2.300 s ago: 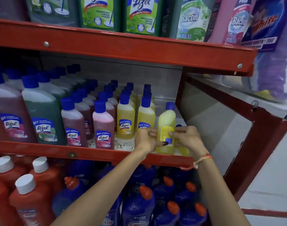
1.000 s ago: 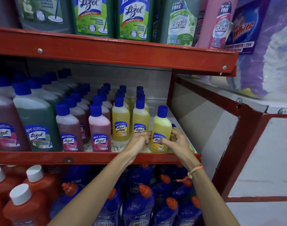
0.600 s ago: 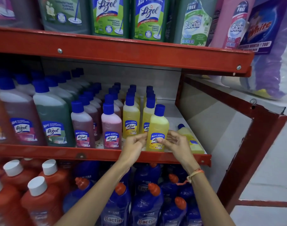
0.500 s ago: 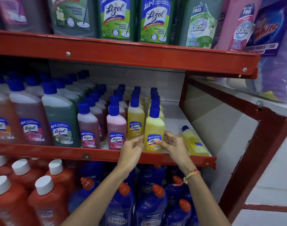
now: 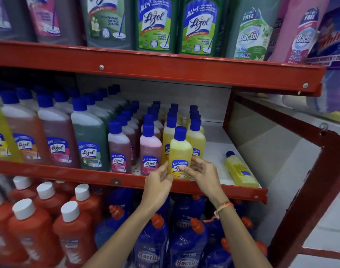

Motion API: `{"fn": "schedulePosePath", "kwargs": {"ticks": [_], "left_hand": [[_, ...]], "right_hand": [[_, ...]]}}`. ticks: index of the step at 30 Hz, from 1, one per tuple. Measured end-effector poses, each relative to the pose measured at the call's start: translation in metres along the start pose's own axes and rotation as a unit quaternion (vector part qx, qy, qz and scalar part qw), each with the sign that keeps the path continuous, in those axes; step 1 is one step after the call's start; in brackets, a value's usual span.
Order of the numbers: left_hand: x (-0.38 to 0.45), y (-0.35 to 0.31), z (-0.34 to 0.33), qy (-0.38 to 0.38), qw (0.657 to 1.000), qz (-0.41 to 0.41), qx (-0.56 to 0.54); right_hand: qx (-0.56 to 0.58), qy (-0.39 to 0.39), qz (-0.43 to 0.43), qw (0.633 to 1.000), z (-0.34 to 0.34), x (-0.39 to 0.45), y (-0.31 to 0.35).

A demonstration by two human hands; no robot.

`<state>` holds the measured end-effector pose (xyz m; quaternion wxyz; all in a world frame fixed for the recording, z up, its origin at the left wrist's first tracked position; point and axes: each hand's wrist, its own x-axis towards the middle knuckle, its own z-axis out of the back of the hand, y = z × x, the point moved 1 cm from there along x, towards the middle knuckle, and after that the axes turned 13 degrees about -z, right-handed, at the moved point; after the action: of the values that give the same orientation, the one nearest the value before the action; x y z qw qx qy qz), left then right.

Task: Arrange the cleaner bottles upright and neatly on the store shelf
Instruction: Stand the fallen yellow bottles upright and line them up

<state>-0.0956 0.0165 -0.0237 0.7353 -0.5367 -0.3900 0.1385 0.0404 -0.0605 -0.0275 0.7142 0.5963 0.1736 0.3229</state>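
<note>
A small yellow cleaner bottle [image 5: 180, 151] with a blue cap stands upright at the front edge of the middle red shelf [image 5: 88, 176], in front of two rows of yellow bottles. My left hand [image 5: 159, 177] touches its lower left side and my right hand [image 5: 202, 173] its lower right side, fingers on the label. Another yellow bottle [image 5: 239, 171] lies on its side at the shelf's right end, cap pointing to the back.
Rows of pink, maroon and green blue-capped bottles [image 5: 115, 149] fill the shelf's left. Large bottles [image 5: 157, 24] stand on the upper shelf. Red bottles [image 5: 31, 229] and blue Bactin bottles [image 5: 151, 246] sit below. A red frame post [image 5: 308, 200] bounds the right side.
The yellow bottle in my hands has moved left along the shelf front, from the right end to in front of the yellow rows. The lying bottle is now uncovered at the right.
</note>
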Motion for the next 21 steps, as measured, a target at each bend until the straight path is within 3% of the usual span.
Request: {"fn": "schedulePosePath", "kwargs": {"ticks": [4,6,8,10,12,14,16,21], "left_hand": [[-0.016,-0.004,-0.008,-0.082,0.994,-0.06,0.043],[-0.027,-0.007,-0.018,-0.149,0.981,-0.109,0.055],[-0.027,-0.009,-0.033,-0.15,0.979,-0.131,0.051],[-0.016,-0.012,-0.052,-0.078,0.987,-0.131,0.049],[0.001,-0.014,-0.077,-0.012,0.992,-0.114,0.052],[0.023,-0.015,-0.101,0.024,0.994,-0.083,0.07],[0.046,-0.012,-0.126,0.076,0.991,-0.035,0.104],[0.079,0.002,-0.165,0.168,0.969,0.131,0.128]], "right_hand": [[-0.012,0.043,-0.018,0.999,0.013,-0.005,0.005],[-0.022,0.02,-0.02,0.999,0.032,-0.006,0.008],[-0.053,-0.082,-0.012,0.995,0.059,-0.005,0.01],[-0.131,-0.225,-0.017,0.965,0.09,0.001,0.007],[-0.221,-0.299,-0.08,0.925,0.123,0.014,-0.002],[-0.314,-0.281,-0.185,0.888,0.147,0.027,-0.009],[-0.351,-0.218,-0.253,0.875,0.159,0.034,-0.013],[-0.25,-0.109,-0.285,0.919,0.167,0.05,-0.03]]}}
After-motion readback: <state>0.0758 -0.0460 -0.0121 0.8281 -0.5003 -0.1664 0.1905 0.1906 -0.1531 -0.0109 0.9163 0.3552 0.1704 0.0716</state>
